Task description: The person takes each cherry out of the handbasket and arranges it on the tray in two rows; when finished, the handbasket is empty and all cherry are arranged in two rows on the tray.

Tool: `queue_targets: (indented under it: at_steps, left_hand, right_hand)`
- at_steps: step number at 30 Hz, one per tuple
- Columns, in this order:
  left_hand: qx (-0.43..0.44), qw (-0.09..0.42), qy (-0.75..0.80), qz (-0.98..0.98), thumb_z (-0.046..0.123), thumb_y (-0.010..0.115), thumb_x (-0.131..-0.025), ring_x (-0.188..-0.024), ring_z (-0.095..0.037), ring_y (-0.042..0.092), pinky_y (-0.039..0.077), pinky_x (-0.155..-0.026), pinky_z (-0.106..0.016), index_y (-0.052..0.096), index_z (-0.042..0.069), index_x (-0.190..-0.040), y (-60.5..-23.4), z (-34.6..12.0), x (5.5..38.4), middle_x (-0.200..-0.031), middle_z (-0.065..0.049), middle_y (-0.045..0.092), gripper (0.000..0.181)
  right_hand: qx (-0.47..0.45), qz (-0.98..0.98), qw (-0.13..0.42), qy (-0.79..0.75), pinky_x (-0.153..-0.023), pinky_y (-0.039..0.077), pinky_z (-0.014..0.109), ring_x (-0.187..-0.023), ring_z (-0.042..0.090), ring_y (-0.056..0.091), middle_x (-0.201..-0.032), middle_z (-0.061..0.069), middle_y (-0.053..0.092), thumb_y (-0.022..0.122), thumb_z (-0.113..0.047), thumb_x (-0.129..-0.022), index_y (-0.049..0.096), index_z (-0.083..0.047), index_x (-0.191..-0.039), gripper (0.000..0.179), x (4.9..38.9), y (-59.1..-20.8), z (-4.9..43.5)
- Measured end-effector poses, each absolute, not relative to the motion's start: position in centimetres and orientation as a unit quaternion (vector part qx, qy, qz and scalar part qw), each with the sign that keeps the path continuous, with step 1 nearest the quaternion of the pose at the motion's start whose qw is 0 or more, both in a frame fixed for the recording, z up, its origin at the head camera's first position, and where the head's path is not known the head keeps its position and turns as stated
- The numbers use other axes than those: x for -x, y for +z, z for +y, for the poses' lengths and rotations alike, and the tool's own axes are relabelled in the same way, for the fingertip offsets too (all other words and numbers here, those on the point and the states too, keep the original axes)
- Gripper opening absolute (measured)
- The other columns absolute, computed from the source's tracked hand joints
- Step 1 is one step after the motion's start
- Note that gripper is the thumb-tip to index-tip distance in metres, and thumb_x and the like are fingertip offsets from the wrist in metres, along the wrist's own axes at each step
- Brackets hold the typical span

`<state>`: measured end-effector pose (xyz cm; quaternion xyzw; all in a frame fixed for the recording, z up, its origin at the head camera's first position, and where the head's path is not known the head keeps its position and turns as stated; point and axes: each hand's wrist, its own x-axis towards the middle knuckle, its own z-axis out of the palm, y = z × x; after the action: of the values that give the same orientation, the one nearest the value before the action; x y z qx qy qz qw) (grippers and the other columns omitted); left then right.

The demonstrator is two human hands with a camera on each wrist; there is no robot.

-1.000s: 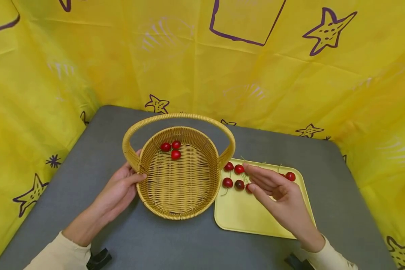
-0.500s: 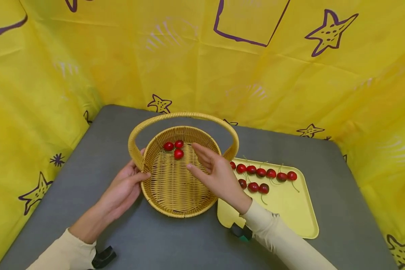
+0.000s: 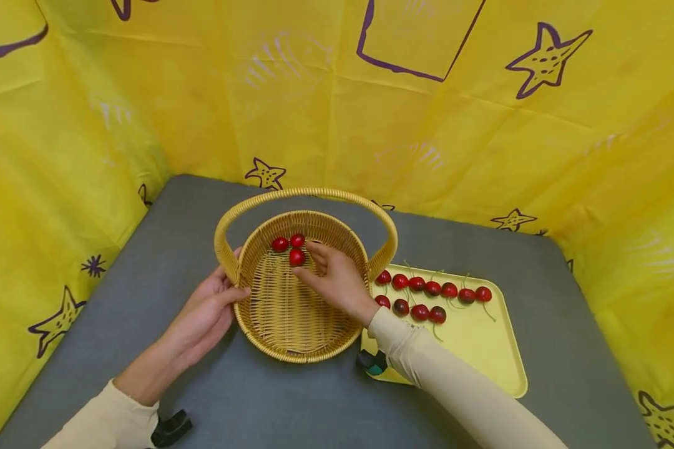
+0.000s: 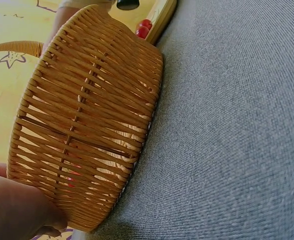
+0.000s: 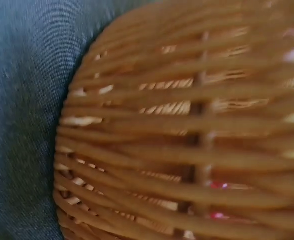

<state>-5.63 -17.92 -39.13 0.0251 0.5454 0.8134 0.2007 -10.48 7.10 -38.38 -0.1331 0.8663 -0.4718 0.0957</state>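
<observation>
A round woven basket (image 3: 292, 312) with an arched handle stands on the grey table, three red cherries (image 3: 279, 244) inside near its far-left wall. My left hand (image 3: 205, 312) grips the basket's left rim, thumb over the edge and fingers outside. In the left wrist view that hand (image 4: 21, 205) holds the wicker wall (image 4: 86, 115). My right hand (image 3: 337, 280) reaches inside from the right, thumb and fingers apart, fingertips right beside the nearest cherry (image 3: 297, 257). Only wicker (image 5: 177, 125) and red glints through its gaps show in the right wrist view.
A yellow tray (image 3: 472, 349) lies right of the basket, with two rows of stemmed cherries (image 3: 449, 290) along its far side. The basket handle (image 3: 309, 191) arches above the far rim. Yellow patterned cloth (image 3: 292, 112) hangs behind and at both sides.
My right hand has moved left from over the tray into the basket, down beside the cherries. The left hand keeps its grip on the rim.
</observation>
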Motion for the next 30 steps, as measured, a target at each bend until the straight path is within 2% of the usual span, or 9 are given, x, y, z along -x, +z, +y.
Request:
queue_targets:
  at_steps: [5, 11, 20, 30]
  left_hand:
    - [-0.025, 0.199, 0.813, 0.547, -0.011, 0.042, -0.104, -0.161, -0.017, 0.002, 0.005, -0.131, -0.038, -0.004, 0.014, -0.171, -39.1, -17.8, 5.8, -0.178, -0.004, -0.001, 0.085]
    - [-0.022, 0.204, 0.812, 0.546, -0.01, 0.042, -0.105, -0.162, -0.018, 0.003, 0.005, -0.131, -0.04, -0.004, 0.015, -0.171, -39.2, -17.8, 5.8, -0.178, -0.005, 0.001, 0.084]
    - [-0.016, 0.201, 0.812, 0.548, -0.009, 0.043, -0.105, -0.162, -0.016, 0.004, 0.003, -0.131, -0.041, -0.004, 0.015, -0.171, -39.0, -17.9, 5.8, -0.178, -0.004, 0.002, 0.084]
    - [-0.019, 0.201, 0.811, 0.549, -0.009, 0.042, -0.105, -0.162, -0.018, 0.004, 0.004, -0.131, -0.04, -0.003, 0.015, -0.171, -39.3, -17.9, 5.6, -0.178, -0.007, 0.002, 0.083]
  right_hand:
    - [0.12, 0.888, 0.099, -0.433, -0.109, 0.052, 0.04, -0.132, 0.029, 0.063, -0.152, 0.009, 0.059, 0.073, -0.034, -0.1, 0.055, -0.008, -0.154, 0.063, 11.5, -38.9, 6.7]
    - [0.132, 0.896, 0.097, -0.412, -0.106, 0.054, 0.039, -0.128, 0.026, 0.066, -0.145, 0.01, 0.065, 0.076, -0.028, -0.099, 0.061, -0.008, -0.149, 0.056, 12.2, -39.4, 6.0]
    - [0.134, 0.889, 0.084, -0.429, -0.102, 0.055, 0.029, -0.124, 0.02, 0.069, -0.137, 0.007, 0.071, 0.078, -0.014, -0.097, 0.069, -0.007, -0.139, 0.043, 13.1, -39.8, 5.2]
    - [0.156, 0.895, 0.088, -0.408, -0.099, 0.056, 0.027, -0.121, 0.017, 0.07, -0.134, 0.006, 0.073, 0.076, -0.013, -0.099, 0.073, -0.008, -0.134, 0.036, 12.7, -39.8, 5.0]
